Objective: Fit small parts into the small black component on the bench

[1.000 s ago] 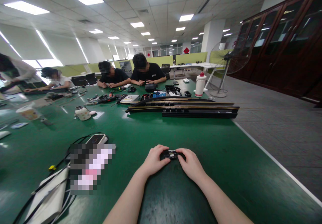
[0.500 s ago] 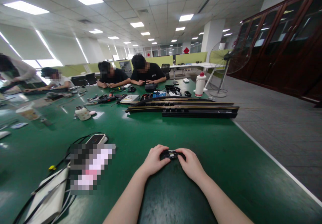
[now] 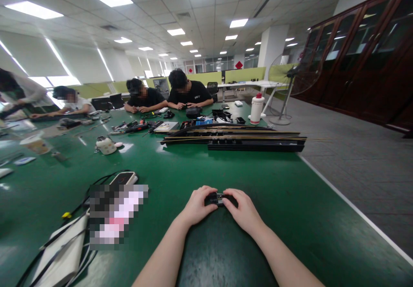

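A small black part with shiny metal pieces (image 3: 219, 199) is held just over or on the green tabletop (image 3: 226, 244), at the near middle of the view. My left hand (image 3: 200, 205) grips its left end between thumb and fingers. On the other side, my right hand (image 3: 241, 205) is closed on its right end, with the thumb over the near edge. The fingers cover both ends, so its exact kind cannot be made out.
Long black rails (image 3: 258, 144) with thin brass-coloured rods lie across the table ahead. To the left are a phone (image 3: 124, 178), cables, a white box (image 3: 61, 252) and a small pot (image 3: 106, 145). A white bottle (image 3: 257, 109) stands behind. Several people sit beyond.
My right thumb and fingers have shifted slightly left along the black part, closer to my left hand. My left hand stays almost still.
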### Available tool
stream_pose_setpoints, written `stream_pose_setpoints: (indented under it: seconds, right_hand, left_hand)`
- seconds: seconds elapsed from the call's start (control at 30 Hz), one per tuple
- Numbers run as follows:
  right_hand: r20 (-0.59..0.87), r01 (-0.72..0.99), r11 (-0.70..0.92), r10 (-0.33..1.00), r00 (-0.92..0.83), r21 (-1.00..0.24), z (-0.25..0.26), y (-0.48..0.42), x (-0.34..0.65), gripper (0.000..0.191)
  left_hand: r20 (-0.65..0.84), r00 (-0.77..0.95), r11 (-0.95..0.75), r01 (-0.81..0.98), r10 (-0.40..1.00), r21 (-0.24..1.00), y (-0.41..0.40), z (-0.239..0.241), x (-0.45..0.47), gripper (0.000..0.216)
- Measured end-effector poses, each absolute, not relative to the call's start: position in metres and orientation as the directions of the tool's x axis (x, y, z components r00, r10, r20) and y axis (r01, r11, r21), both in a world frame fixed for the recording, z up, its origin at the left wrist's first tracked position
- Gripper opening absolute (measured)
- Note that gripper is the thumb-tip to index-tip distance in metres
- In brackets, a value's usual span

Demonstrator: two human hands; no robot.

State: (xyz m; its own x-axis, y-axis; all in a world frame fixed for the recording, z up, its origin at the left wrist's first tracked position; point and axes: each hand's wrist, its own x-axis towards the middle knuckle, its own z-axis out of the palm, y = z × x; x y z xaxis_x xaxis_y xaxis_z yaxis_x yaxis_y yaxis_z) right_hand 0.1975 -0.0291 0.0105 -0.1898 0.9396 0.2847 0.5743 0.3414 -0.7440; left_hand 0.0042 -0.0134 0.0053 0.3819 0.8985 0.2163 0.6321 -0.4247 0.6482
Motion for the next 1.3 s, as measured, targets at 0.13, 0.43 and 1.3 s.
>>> stream_pose_setpoints:
  seconds: [0.13,0.43,1.3]
  right_hand:
    - [0.322,0.601,0.404,0.914,-0.246,-0.690,0.0073,-0.0306,0.1966,0.026]
    - [0.276,0.629,0.385,0.923,-0.268,-0.676,0.0040,-0.0294,0.1972,0.022]
    - [0.190,0.307,0.193,0.981,-0.037,-0.932,0.0057,-0.0227,0.2014,0.021]
  left_hand:
    - [0.240,0.398,-0.452,0.617,0.885,0.645,-0.0136,0.0042,0.0034,0.042]
    - [0.199,0.358,-0.398,0.657,0.912,0.641,-0.0135,-0.0011,0.0009,0.051]
    - [0.183,0.369,-0.394,0.652,0.911,0.648,-0.0150,0.0078,0.0046,0.043]
